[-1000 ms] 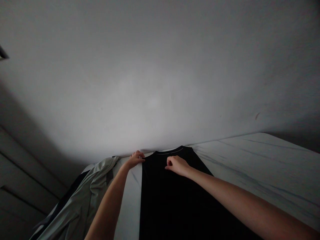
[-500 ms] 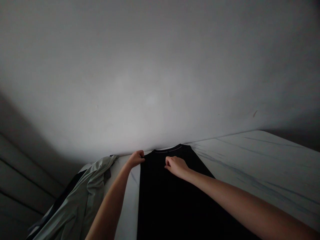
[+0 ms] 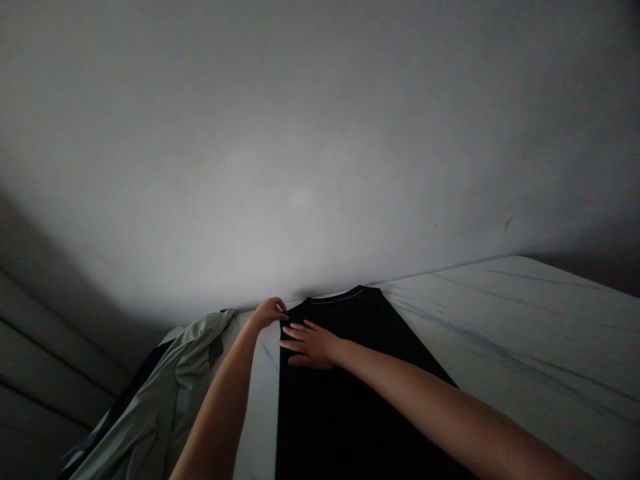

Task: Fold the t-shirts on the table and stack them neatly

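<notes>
A black T-shirt (image 3: pixel 345 413) lies spread on the white marble-patterned table (image 3: pixel 500 327), its neckline towards the wall. At the shirt's upper left corner, my left hand (image 3: pixel 270 312) pinches the edge of the cloth between thumb and fingers. My right hand (image 3: pixel 313 343) lies flat on the shirt just below that corner, fingers spread and pointing left. My right forearm crosses over the shirt, and the lower part of the shirt runs out of view.
To the left, a grey-green garment (image 3: pixel 175 387) lies crumpled over the table's edge, with dark cloth (image 3: pixel 130 380) beneath it. A plain pale wall (image 3: pixel 300 167) rises behind the table. Dark-lined panels (image 3: pixel 40 360) stand at the far left.
My right hand has moved left across the shirt and opened from a closed fist to spread fingers. My left hand stays at the corner, its fingers slightly shifted.
</notes>
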`<action>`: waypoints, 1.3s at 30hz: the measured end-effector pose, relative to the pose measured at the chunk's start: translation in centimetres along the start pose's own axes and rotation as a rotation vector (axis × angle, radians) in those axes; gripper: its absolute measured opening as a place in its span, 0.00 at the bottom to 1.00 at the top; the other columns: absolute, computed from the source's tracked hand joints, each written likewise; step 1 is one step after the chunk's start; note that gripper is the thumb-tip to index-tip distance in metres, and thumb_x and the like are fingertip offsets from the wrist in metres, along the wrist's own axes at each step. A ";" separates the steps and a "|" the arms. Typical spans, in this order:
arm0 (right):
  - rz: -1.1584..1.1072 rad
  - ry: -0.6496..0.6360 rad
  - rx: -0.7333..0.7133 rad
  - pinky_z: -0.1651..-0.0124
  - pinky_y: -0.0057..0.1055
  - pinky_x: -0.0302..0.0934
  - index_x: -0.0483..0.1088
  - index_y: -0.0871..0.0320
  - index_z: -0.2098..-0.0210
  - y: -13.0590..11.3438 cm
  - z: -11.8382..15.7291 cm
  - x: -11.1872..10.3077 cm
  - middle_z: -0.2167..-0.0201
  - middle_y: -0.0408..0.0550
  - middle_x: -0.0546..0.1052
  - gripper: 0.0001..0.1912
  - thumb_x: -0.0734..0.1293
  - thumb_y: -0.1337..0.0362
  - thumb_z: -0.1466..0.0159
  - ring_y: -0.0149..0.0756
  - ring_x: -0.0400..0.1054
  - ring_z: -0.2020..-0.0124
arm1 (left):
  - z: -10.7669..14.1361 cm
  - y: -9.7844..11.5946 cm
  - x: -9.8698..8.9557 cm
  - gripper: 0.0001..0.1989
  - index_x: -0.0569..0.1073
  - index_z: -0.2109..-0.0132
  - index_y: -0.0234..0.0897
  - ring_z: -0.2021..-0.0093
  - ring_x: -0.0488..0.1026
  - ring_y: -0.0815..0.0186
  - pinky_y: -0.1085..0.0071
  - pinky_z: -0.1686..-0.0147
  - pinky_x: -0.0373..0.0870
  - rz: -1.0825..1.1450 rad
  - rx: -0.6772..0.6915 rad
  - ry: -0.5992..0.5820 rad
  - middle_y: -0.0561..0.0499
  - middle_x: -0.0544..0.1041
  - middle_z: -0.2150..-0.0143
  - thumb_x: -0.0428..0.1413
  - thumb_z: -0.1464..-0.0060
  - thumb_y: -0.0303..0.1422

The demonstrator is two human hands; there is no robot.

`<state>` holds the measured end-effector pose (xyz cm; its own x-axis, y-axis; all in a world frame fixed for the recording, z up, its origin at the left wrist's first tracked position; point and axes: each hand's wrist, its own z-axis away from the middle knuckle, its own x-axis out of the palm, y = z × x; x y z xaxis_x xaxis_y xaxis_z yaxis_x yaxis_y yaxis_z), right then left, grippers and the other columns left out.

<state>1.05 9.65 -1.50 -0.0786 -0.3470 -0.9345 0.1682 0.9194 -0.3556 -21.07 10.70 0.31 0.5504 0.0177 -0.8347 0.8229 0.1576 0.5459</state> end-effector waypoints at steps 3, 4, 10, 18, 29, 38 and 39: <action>0.012 0.037 0.065 0.31 0.49 0.33 0.52 0.56 0.32 1.3 -1.1 0.0 0.30 0.54 0.47 0.31 0.53 0.48 0.29 0.47 0.37 0.30 | 0.0 0.4 -0.2 0.11 0.74 0.67 0.35 0.75 0.69 0.67 0.74 0.75 0.61 -0.034 -0.005 0.022 0.56 0.73 0.78 0.62 0.63 0.32; 0.015 0.045 0.072 0.31 0.49 0.33 0.52 0.56 0.32 1.6 -1.4 0.1 0.30 0.54 0.47 0.31 0.53 0.47 0.30 0.46 0.37 0.30 | 0.1 0.6 -0.2 0.11 0.74 0.68 0.36 0.74 0.70 0.67 0.74 0.74 0.61 -0.047 -0.007 0.030 0.56 0.73 0.77 0.61 0.63 0.31; -0.004 0.053 0.107 0.31 0.51 0.32 0.51 0.56 0.32 0.8 -2.2 0.2 0.30 0.54 0.45 0.33 0.51 0.45 0.30 0.46 0.36 0.29 | 1.4 2.6 -0.2 0.09 0.74 0.66 0.35 0.65 0.73 0.62 0.70 0.63 0.65 -0.176 -0.028 0.142 0.52 0.76 0.69 0.59 0.59 0.24; -0.015 0.457 0.305 0.35 0.35 0.50 0.71 0.61 0.46 3.5 7.2 -3.7 0.40 0.55 0.68 0.17 0.59 0.66 0.32 0.39 0.60 0.38 | 9.1 10.4 5.0 0.08 0.71 0.58 0.39 0.56 0.73 0.61 0.67 0.56 0.64 -0.274 0.016 0.257 0.47 0.77 0.58 0.48 0.42 0.30; 0.041 0.493 0.675 0.37 0.37 0.54 0.66 0.65 0.41 9.0 13.1 -2.0 0.39 0.58 0.67 0.22 0.53 0.72 0.32 0.42 0.59 0.37 | 14.0 17.5 11.4 0.25 0.64 0.48 0.33 0.49 0.72 0.48 0.61 0.55 0.66 -0.417 -0.081 0.134 0.38 0.72 0.50 0.55 0.47 0.44; 0.177 0.431 0.720 0.32 0.45 0.41 0.55 0.63 0.33 9.0 12.3 -0.4 0.32 0.57 0.53 0.28 0.50 0.58 0.28 0.49 0.44 0.31 | 15.3 17.0 10.4 0.15 0.60 0.51 0.37 0.57 0.77 0.57 0.67 0.65 0.64 -0.438 -0.239 0.123 0.43 0.77 0.56 0.44 0.45 0.22; 0.175 0.425 0.727 0.32 0.45 0.41 0.55 0.62 0.33 9.0 12.4 -0.4 0.32 0.56 0.52 0.28 0.49 0.56 0.28 0.49 0.44 0.31 | 15.4 16.6 10.2 0.14 0.60 0.51 0.37 0.58 0.77 0.57 0.67 0.65 0.64 -0.417 -0.251 0.137 0.44 0.78 0.57 0.44 0.45 0.23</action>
<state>14.74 15.76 -4.47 -0.3295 0.0205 -0.9439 0.7886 0.5557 -0.2632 0.39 -1.70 2.02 0.1447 0.0290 -0.9891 0.9001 0.4114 0.1437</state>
